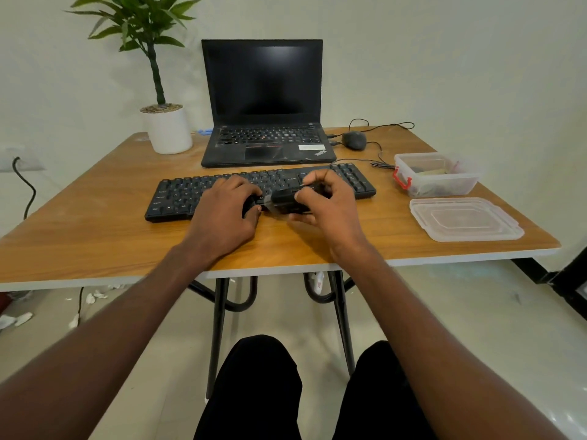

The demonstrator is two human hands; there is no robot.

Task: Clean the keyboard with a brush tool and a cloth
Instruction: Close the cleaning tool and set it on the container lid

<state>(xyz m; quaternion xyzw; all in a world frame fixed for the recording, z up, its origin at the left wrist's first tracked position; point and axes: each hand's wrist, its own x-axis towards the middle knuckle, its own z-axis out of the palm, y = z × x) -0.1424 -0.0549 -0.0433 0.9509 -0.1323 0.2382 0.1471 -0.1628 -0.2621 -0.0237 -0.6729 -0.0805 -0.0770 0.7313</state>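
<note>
A black external keyboard (178, 195) lies across the middle of the wooden table (95, 223), in front of a laptop. My right hand (330, 201) grips a black brush tool (286, 201) just above the keyboard's front edge, near its middle. My left hand (225, 211) rests on the keyboard's front middle, its fingers curled round the left end of the same tool. The tool is blurred, and its bristles are hard to make out. No cloth is in view.
An open black laptop (263, 100) stands behind the keyboard. A potted plant (166, 128) is at the back left, a wired mouse (354, 140) at the back right. An open plastic box (435, 179) and its lid (463, 219) lie at the right.
</note>
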